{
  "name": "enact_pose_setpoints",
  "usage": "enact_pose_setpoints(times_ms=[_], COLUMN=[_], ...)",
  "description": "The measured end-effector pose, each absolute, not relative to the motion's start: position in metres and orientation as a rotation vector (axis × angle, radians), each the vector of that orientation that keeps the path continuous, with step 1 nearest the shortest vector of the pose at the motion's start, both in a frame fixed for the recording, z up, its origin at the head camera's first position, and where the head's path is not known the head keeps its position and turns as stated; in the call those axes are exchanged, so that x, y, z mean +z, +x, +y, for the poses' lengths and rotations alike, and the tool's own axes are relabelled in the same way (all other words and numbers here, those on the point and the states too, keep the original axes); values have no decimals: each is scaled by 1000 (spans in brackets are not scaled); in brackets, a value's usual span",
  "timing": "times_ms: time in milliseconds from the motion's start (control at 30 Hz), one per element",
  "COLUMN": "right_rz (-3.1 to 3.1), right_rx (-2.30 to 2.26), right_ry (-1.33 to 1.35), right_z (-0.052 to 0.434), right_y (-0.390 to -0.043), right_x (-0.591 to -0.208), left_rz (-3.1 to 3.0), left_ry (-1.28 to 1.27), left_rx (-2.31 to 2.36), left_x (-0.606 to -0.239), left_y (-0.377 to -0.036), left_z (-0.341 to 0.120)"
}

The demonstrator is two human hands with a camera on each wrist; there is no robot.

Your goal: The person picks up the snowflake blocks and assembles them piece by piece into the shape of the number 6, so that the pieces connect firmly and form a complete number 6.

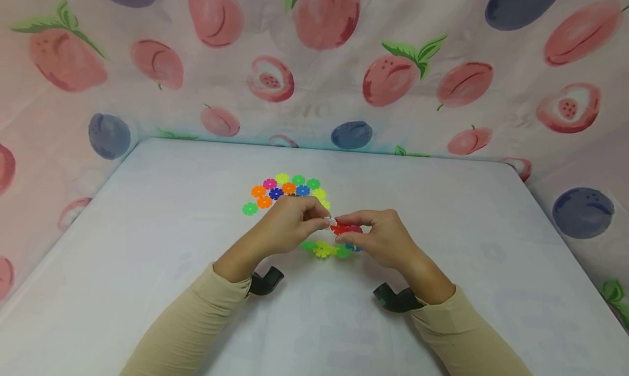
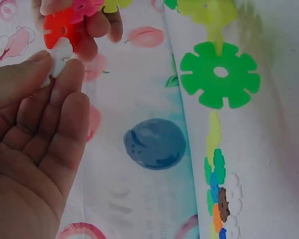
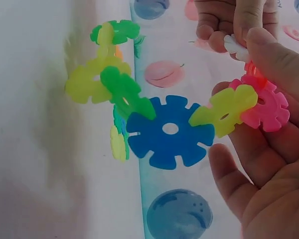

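Observation:
My left hand (image 1: 290,223) pinches a white notched disc (image 2: 61,56) between thumb and fingertips. Its edge meets a red notched disc (image 2: 59,29), though whether the slots interlock I cannot tell. My right hand (image 1: 380,237) holds the red disc between thumb and fingers. From there a linked chain of discs hangs: a pink disc (image 3: 266,107), a yellow disc (image 3: 226,110), a blue disc (image 3: 170,132), a green disc (image 3: 124,92), another yellow disc (image 3: 87,82) and a green end disc (image 3: 124,31). In the head view, the hands partly hide the chain.
Several loose discs in mixed colours, including an orange disc (image 1: 258,191) and a green one (image 1: 249,209), lie on the white table (image 1: 147,228) beyond the left hand. A fruit-patterned cloth (image 1: 314,92) rises behind the table. Black wrist devices (image 1: 267,281) sit below both hands.

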State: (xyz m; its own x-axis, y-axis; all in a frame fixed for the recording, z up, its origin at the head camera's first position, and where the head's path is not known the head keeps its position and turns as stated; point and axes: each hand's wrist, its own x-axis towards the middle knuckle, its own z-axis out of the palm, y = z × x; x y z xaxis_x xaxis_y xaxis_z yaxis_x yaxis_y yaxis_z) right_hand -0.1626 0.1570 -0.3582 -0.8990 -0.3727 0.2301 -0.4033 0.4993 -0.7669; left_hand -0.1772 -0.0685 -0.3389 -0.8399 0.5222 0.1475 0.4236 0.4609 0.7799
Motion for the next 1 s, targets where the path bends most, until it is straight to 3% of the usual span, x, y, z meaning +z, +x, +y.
enact_pose_setpoints(times_ms=[533, 767, 1000], right_rz=[-2644, -2609, -2627], right_rx=[1345, 1330, 1364], right_ry=[786, 786, 743], right_z=[158, 161, 163], right_y=[-167, -167, -166], right_x=[-357, -356, -356], left_rz=[2497, 2644, 2650], left_ry=[748, 649, 491], left_rx=[1495, 1342, 1046], left_x=[-342, -342, -370], left_y=[-183, -198, -218], left_z=[-75, -91, -110])
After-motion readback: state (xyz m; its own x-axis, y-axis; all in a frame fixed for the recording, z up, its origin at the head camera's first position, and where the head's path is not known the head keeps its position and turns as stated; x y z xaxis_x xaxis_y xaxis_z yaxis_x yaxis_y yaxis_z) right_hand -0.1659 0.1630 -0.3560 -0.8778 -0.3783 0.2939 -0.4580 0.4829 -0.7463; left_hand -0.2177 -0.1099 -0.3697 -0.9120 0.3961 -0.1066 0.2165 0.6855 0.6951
